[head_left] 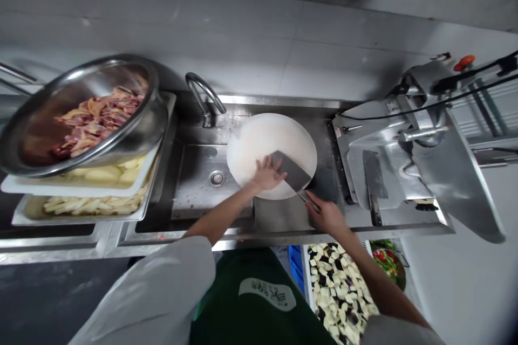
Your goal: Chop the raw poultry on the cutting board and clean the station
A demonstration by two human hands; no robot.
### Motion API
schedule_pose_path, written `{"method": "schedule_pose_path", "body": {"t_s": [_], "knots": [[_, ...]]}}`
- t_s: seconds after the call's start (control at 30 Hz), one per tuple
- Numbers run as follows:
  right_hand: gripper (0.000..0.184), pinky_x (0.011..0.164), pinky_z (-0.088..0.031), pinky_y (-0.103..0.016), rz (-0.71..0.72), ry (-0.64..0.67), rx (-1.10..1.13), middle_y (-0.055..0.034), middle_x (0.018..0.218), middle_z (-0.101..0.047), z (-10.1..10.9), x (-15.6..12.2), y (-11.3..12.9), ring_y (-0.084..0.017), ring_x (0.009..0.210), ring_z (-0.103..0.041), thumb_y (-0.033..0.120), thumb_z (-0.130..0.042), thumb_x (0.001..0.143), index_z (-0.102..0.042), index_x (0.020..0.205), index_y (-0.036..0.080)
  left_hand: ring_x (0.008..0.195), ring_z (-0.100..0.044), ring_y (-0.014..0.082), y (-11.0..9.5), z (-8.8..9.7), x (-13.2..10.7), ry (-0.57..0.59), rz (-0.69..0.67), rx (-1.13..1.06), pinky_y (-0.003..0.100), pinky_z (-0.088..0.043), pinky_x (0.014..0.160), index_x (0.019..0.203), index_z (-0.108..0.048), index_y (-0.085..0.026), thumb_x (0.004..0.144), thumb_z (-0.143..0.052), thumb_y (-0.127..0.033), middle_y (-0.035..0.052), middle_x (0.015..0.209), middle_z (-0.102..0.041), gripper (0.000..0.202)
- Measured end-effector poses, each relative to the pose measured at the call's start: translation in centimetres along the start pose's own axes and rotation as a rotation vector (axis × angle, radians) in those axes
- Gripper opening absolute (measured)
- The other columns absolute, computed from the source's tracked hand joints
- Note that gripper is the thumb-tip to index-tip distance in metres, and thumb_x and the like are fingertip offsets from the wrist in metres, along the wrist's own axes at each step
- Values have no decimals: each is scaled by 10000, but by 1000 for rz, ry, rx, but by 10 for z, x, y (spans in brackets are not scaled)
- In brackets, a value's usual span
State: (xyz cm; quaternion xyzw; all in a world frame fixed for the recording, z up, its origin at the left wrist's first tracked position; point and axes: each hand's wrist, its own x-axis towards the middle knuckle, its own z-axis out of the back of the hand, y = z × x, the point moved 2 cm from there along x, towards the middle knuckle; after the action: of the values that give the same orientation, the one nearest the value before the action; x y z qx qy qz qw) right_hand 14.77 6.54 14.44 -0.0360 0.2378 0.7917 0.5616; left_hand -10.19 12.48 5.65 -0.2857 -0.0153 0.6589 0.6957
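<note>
A round white cutting board (279, 135) lies on the steel counter beside the sink. A broad cleaver (292, 170) lies flat on the board's near side. My right hand (327, 217) is closed on the cleaver's handle at the board's front edge. My left hand (267, 172) rests on the board with fingers spread, its fingertips touching the flat of the blade.
A sink basin (198, 194) with a curved tap (204, 96) lies left of the board. Far left, a steel bowl of raw meat (87, 113) sits on stacked trays of potato pieces (93, 194). A meat slicer (421, 140) and a second knife (373, 183) stand right. A tray of diced aubergine (338, 291) sits below.
</note>
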Motion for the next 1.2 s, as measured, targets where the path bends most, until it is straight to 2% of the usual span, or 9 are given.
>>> {"method": "schedule_pose_path", "body": {"t_s": [0.13,0.23,0.33,0.53,0.63,0.77,1.03,1.1,1.2], "knots": [[574,626,-624,-360,5,11,70,-39,821,-816,30,-49,-68,-248,608,-746,536,-510,987,-676,1455,248,1627,-153,448,-65,-39,-24,-25,-55,-73,714,-137,1269,1706,-277,-266,987,-284,-785,198,1758,-202,887],[570,518,-587,-346,-3,13,40,-25,717,-786,45,-49,-70,-235,482,-679,574,-519,966,-716,1408,273,1631,-145,440,-76,-46,-28,-53,-36,-120,717,-130,1274,1710,-266,-228,1004,-252,-755,209,1751,-214,882],[515,641,-616,-328,11,-3,-11,-59,914,-834,36,-17,-28,-251,667,-769,487,-538,964,-731,1386,265,1652,-82,384,-37,-29,-24,-67,1,-126,690,-84,1293,1708,-265,-187,1023,-231,-719,194,1763,-171,869],[500,946,-577,-322,106,-1,-76,-92,1220,-798,-1,88,103,-262,1088,-767,374,-568,1007,-657,1477,229,1660,-57,337,107,53,-7,-57,161,-29,643,-61,1308,1720,-201,-196,1050,-226,-649,145,1782,-133,809],[501,1014,-546,-329,149,25,-40,-78,1311,-764,-5,113,122,-256,1171,-734,368,-586,1020,-629,1502,239,1660,-46,336,135,71,-8,-78,243,21,600,-81,1320,1727,-150,-187,1056,-232,-625,133,1790,-104,806],[496,974,-554,-302,168,56,-25,-40,1321,-761,4,79,70,-241,1140,-747,380,-606,1008,-636,1495,292,1661,-40,326,94,32,-34,-77,163,25,558,-95,1330,1724,-132,-131,1065,-207,-614,154,1788,-54,821],[598,492,-460,-287,-5,145,51,-124,974,-831,54,-50,-107,-135,415,-554,555,-601,953,-716,1415,193,1640,-98,430,-77,-82,-79,-87,-120,-13,718,-124,1276,1716,-205,-129,1029,-254,-705,221,1763,-114,897],[617,444,-440,-291,25,123,63,-113,876,-827,56,-54,-117,-140,378,-511,596,-600,938,-748,1373,184,1632,-136,441,-85,-88,-81,-104,-144,-15,750,-149,1252,1714,-202,-119,1037,-241,-700,235,1758,-132,892],[594,505,-495,-277,84,99,-4,-43,781,-812,39,-31,-91,-163,428,-590,594,-581,951,-737,1387,223,1634,-135,433,-51,-77,-83,-152,-94,10,748,-116,1255,1707,-205,-94,1053,-257,-666,247,1753,-132,870]]}}
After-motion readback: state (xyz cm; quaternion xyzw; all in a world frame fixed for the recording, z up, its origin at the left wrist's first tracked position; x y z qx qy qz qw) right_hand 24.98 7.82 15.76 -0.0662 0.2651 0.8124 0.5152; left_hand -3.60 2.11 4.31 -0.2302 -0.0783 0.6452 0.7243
